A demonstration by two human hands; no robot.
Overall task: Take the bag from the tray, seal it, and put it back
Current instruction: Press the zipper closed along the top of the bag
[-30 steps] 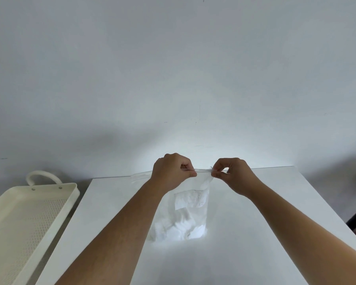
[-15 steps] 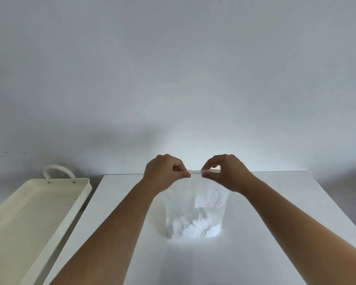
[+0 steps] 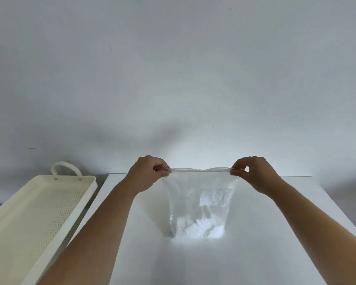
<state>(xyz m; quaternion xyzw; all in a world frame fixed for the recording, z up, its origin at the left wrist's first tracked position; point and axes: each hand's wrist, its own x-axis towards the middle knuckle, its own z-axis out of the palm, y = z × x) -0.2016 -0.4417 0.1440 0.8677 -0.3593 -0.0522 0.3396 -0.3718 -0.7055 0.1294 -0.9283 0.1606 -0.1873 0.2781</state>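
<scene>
Between two hands (image 3: pixel 150 173) (image 3: pixel 253 173), one bag (image 3: pixel 199 202)

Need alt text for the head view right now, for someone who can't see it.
Two bare hands, left hand and right hand, pinch opposite ends of a clear bag's top strip, holding it upright on a white table. A cream perforated tray sits left of the table.

A plain, pale grey painted wall (image 3: pixel 173 68) fills everything beyond the hands, faintly scuffed. Beneath them stretches a smooth white rectangular desk (image 3: pixel 245 264), brightly lit at its middle, soft shadows behind.
</scene>
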